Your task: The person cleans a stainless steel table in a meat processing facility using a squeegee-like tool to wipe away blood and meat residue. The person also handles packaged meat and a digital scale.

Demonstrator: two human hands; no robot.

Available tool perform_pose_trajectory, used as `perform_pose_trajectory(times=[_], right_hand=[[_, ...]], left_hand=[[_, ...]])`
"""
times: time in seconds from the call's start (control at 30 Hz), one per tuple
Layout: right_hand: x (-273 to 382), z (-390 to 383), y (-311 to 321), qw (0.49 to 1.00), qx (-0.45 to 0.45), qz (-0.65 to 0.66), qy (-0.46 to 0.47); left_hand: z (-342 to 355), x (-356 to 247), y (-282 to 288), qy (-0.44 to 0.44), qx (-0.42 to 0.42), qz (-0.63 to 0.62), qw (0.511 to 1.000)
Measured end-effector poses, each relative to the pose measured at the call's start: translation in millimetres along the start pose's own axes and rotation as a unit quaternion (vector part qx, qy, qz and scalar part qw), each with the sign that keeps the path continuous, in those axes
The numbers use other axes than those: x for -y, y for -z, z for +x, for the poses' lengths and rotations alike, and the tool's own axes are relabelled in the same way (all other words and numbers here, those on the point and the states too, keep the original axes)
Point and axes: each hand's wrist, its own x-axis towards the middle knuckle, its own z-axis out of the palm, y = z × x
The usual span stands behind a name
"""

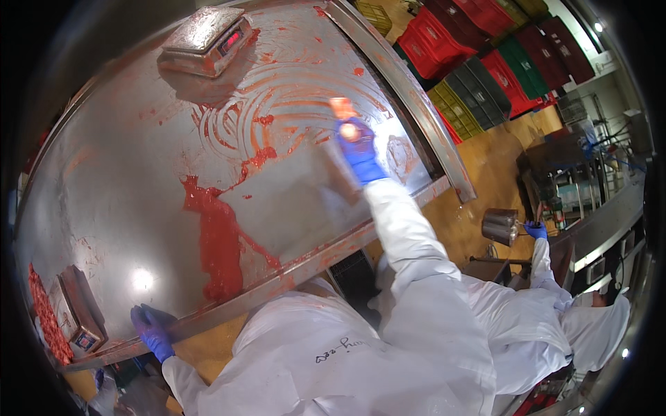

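Note:
My right hand (pixel 359 154), in a blue glove, is over the far right part of a steel table (pixel 104 159). Its fingers are closed, and a blurred pinkish-orange piece (pixel 340 107) shows beyond them; its kind is unclear. Red curved smears lie on the metal beside it. My left hand (pixel 150 331), also gloved in blue, rests at the table's near edge with its fingers stretched out and holds nothing. A large dark red puddle (pixel 220 246) spreads between my hands, reaching the near rim.
A digital scale (pixel 207 41) stands at the far left, another scale (pixel 80 308) at the near left beside ground meat (pixel 47 315). Stacked plastic crates (pixel 479 69) fill the back right. On the right, a co-worker in white (pixel 548 312) has a gloved hand near a metal bucket (pixel 499 227).

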Motion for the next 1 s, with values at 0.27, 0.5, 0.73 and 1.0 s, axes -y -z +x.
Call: perform_pose_trajectory(times=[0.27,0.5,0.73,1.0], right_hand=[[-176.0,57.1,46.3,0.932,0.025,-0.358,0.041],[17.5,-32.6,-129.9,0.88,0.472,-0.045,-0.001],[29.2,15.8,-84.9,0.972,0.228,-0.009,-0.052],[-194.7,126.7,9.3,0.941,0.01,-0.33,0.073]], left_hand=[[4.6,5.9,-0.7,0.023,-0.003,-0.031,0.999],[5.6,-12.8,0.4,0.053,0.005,-0.016,0.998],[-0.2,4.0,-7.1,0.052,0.003,-0.049,0.997],[43.2,-108.1,10.8,0.087,0.252,0.103,0.958]])
